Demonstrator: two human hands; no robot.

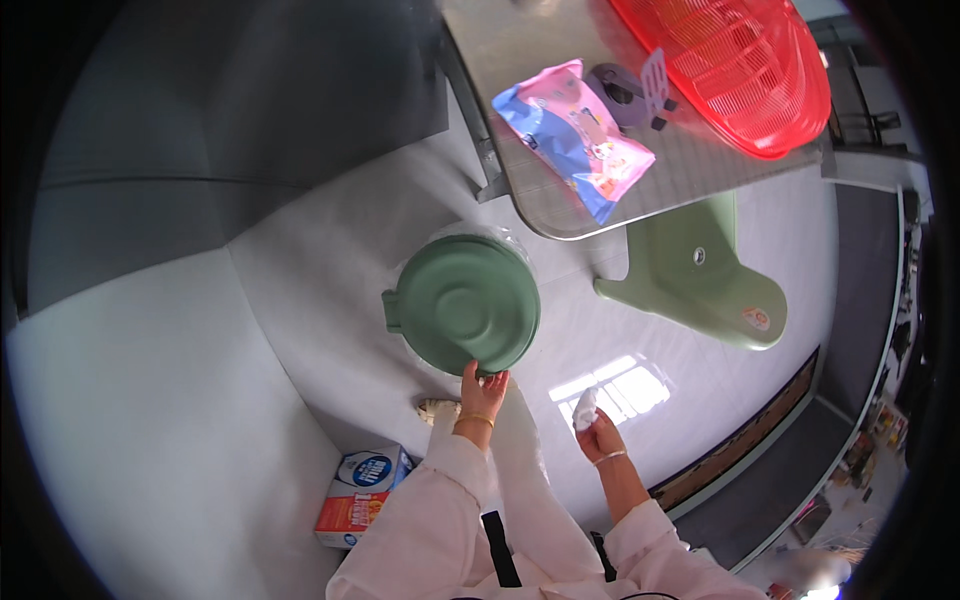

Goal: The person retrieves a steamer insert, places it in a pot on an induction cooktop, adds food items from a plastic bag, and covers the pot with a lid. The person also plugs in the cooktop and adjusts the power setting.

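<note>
A round green lidded trash bin (466, 307) stands on the floor in front of me, with clear plastic liner showing around its rim. My left hand (484, 394) is at the near edge of the lid, thumb on top and the other fingers at the rim. The lid looks closed. To the right, my right hand (598, 435) is raised above the floor and pinches a crumpled white tissue or wipe (586, 409). Nothing else is in that hand.
A table (540, 202) at the upper right bears a pink and blue plastic packet (577, 139), a purple lid (621, 94), a slotted spatula (655, 81) and a red plastic basket (739, 75). A green plastic chair (697, 281) stands partly under it. A printed cardboard box (360, 495) sits by the wall.
</note>
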